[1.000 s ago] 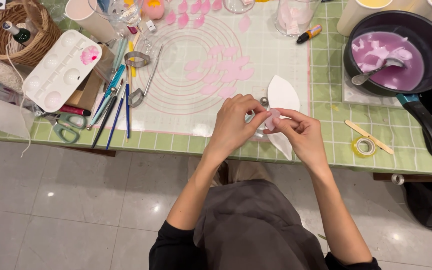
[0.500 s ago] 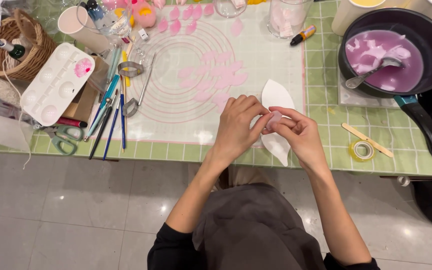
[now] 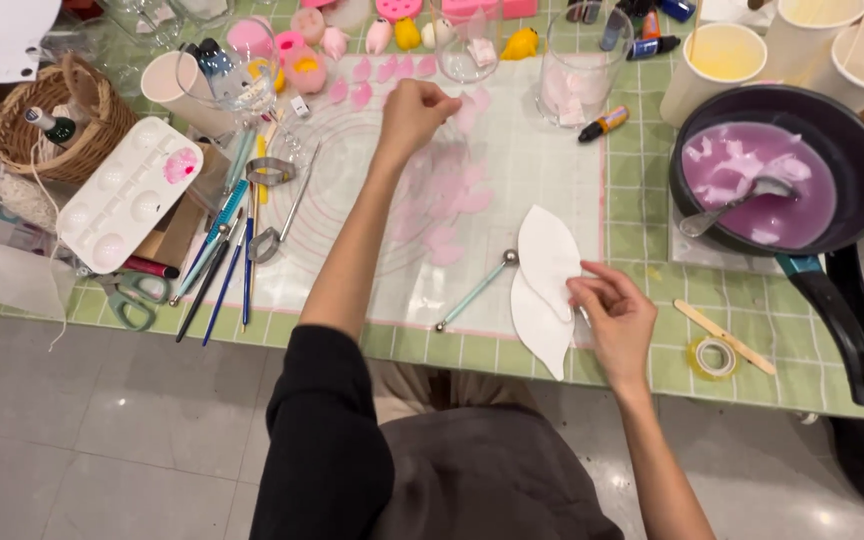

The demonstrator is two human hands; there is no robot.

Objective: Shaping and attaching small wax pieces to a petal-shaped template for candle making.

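Near edge of the tabletop (image 3: 652, 215), green tiled: right hand (image 3: 617, 318) rests with fingers curled loosely, fingertips on the edge of two white leaf-shaped paper cutouts (image 3: 544, 285) that overlap and lie flat. Whether anything is pinched between those fingers cannot be told. Just left of the cutouts, a ball-tipped tool (image 3: 476, 291) lies at a slant on the clear mat (image 3: 512, 160). Right of the hand: a flat wooden stick (image 3: 724, 336) and a small roll of tape (image 3: 713, 357), close together.

Left side, near: scissors (image 3: 128, 298), a row of pens and brushes (image 3: 222, 255), a white paint palette (image 3: 128, 192) with one pink well.

Mid-field: pale pink petals (image 3: 447, 205) spread over the mat. Right, a dark frying pan (image 3: 857, 150) holds purple liquid with a spoon (image 3: 727, 205) in it.

Far: left hand (image 3: 414, 112) reaches out over the mat, thumb and fingertips closed together on a pink petal (image 3: 467, 115) at the far end of the petal patch. Beyond it, a clear glass jar (image 3: 577, 75), small coloured moulds (image 3: 297, 50), and a wicker basket (image 3: 47, 115) at far left.
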